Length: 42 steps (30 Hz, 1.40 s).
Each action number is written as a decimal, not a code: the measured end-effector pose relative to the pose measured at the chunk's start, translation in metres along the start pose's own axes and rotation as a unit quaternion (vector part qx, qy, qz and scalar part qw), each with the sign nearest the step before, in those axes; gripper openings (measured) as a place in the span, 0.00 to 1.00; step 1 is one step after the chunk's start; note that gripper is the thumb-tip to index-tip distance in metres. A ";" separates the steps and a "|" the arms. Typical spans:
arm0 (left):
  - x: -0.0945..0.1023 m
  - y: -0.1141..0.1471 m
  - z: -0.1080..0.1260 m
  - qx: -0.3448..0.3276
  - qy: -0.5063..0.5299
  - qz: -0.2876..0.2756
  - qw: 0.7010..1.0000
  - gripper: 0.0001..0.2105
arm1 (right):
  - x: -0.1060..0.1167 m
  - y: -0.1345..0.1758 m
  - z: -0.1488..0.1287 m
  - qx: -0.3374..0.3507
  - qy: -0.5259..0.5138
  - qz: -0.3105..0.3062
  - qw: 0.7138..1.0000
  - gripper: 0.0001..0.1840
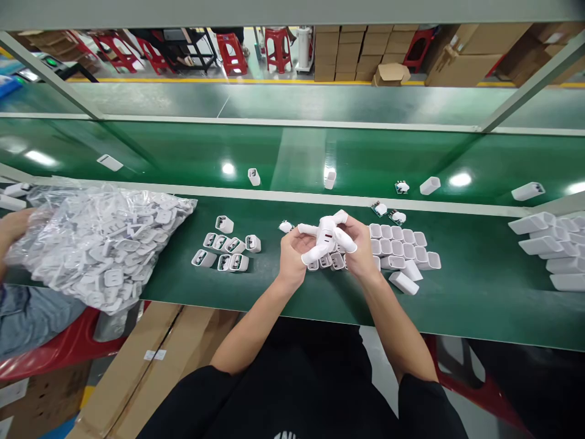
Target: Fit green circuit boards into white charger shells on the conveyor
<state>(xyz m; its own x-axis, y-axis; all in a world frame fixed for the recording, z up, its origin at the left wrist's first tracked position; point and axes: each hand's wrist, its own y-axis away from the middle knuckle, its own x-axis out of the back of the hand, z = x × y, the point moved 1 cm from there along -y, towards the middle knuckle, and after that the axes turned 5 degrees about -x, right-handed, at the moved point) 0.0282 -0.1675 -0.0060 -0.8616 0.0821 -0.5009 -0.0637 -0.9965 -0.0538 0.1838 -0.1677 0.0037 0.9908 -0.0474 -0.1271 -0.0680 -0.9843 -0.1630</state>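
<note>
Both my hands wear white finger covers on thumb and index finger. Between them they hold a white charger housing with small dark slots facing me. My left hand grips its left side, my right hand its right side; the covers blend with the housing, so the exact contact is hard to make out. Under and right of my hands stand rows of white housings, a few lying on their sides. To the left is a group of housings with circuit boards inside. A small circuit board with a white part lies beside my left hand.
A clear plastic bag of white plastic pieces lies at left, with another person's hand at it. More housings are stacked at far right. Single housings and a circuit board sit on the green strip behind the white rail.
</note>
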 end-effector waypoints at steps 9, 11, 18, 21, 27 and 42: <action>0.004 -0.031 -0.009 -0.042 -0.028 0.010 0.999 0.31 | 0.023 -0.003 0.006 0.051 0.090 -0.006 0.995 0.30; 0.012 -0.066 -0.009 -0.084 -0.101 0.024 0.991 0.31 | 0.037 -0.006 0.008 0.092 0.122 0.035 0.988 0.30; 0.044 -0.207 -0.018 -0.134 -0.675 0.062 0.723 0.17 | 0.075 -0.010 0.014 0.146 0.118 0.160 0.969 0.26; 0.056 -0.232 -0.018 -0.113 -0.725 -0.009 0.679 0.20 | 0.081 -0.006 0.014 0.143 0.106 0.181 0.967 0.24; 0.063 -0.241 -0.005 -0.100 -0.773 -0.143 0.610 0.18 | 0.086 -0.004 0.007 0.154 0.093 0.226 0.957 0.24; 0.048 -0.270 -0.009 -0.135 -0.737 -0.307 0.587 0.18 | 0.188 -0.090 -0.003 -0.170 0.714 -0.022 0.679 0.21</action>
<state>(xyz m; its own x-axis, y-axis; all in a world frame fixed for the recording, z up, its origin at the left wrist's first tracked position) 0.0085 0.1053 -0.0235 -0.2315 0.1247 0.9648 -0.6794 -0.7306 -0.0685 0.3766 -0.0886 -0.0030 0.1114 0.1062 0.9881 -0.2436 -0.9610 0.1307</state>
